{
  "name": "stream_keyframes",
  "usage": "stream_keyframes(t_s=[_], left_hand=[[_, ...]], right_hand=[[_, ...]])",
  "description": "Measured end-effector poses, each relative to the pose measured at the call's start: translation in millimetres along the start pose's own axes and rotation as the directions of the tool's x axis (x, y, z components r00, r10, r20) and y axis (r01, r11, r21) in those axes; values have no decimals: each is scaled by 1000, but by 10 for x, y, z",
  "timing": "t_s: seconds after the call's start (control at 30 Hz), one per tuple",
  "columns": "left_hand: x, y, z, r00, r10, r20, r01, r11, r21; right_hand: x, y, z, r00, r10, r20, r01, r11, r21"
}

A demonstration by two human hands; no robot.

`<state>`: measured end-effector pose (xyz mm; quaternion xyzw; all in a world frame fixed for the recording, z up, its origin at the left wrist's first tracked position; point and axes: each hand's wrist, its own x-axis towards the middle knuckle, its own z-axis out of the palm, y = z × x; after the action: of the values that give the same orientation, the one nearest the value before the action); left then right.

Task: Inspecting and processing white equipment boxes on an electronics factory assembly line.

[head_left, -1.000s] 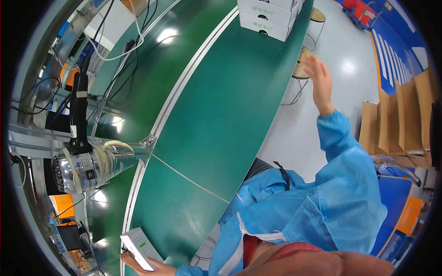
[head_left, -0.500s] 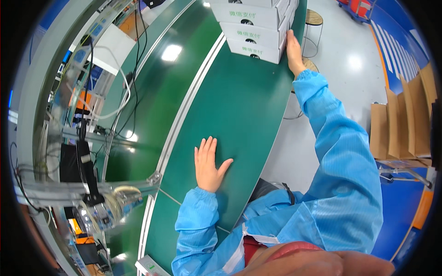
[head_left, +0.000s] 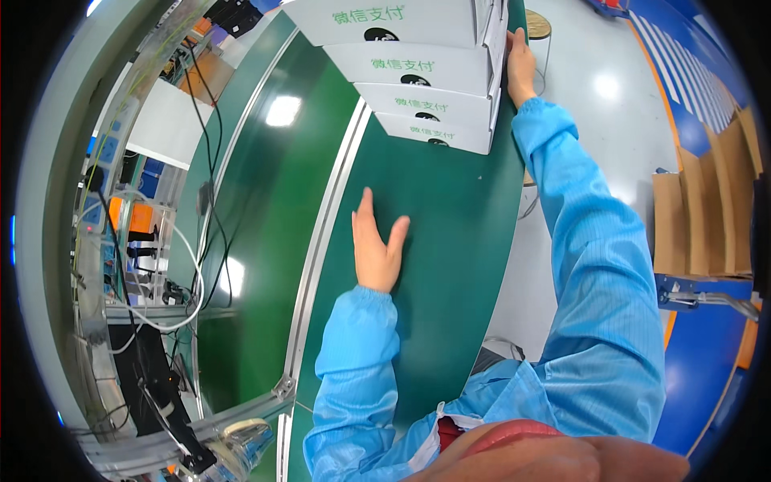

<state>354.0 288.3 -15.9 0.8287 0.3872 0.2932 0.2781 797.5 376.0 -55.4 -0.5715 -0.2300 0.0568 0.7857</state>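
A stack of several white cardboard boxes (head_left: pixel 438 98), each with green print and a dark round mark on its front, stands at the far end of the green tabletop (head_left: pixel 438 201). My right hand (head_left: pixel 520 68) is stretched out at the stack's right side, its fingers long and laid along the boxes; part of the fingertips is hidden. Nearer to me, my left hand (head_left: pixel 379 251) is over the tabletop, short of the boxes. Its thumb stands apart from the fingers and nothing is in it. Blue sleeves cover both of my arms.
Along the left runs a metal rail (head_left: pixel 325 233), with a darker green conveyor surface (head_left: pixel 265 217) beyond it. Cables and a metal frame fill the far left. Brown cardboard sheets (head_left: pixel 699 217) stand upright at the right. A round stool (head_left: pixel 536 26) is behind the stack's right side.
The stack now appears larger and closer in view. My left hand has lifted from lying flat and moved forward toward the boxes. The right hand stays at their right side.
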Motion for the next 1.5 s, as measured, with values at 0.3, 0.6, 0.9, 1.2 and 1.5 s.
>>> stream_keyframes(t_s=[0.3,0.6,0.9,1.2,1.5], left_hand=[[768,383,474,992,-82,-95,12,815,-579],[1053,582,238,983,-181,40,139,577,-805],[815,511,230,992,-125,5,77,575,-815],[-648,801,-202,935,-301,-189,130,785,-605],[-1831,1001,-145,834,-459,-307,178,751,-636]], right_hand=[[-305,-275,-53,997,56,-54,-59,997,-56],[93,-752,33,713,351,606,-537,830,151],[84,-784,40,635,464,618,-576,817,-23],[-1064,-1088,339,532,491,690,-557,817,-152],[-1787,-579,389,283,421,862,-693,711,-119]])
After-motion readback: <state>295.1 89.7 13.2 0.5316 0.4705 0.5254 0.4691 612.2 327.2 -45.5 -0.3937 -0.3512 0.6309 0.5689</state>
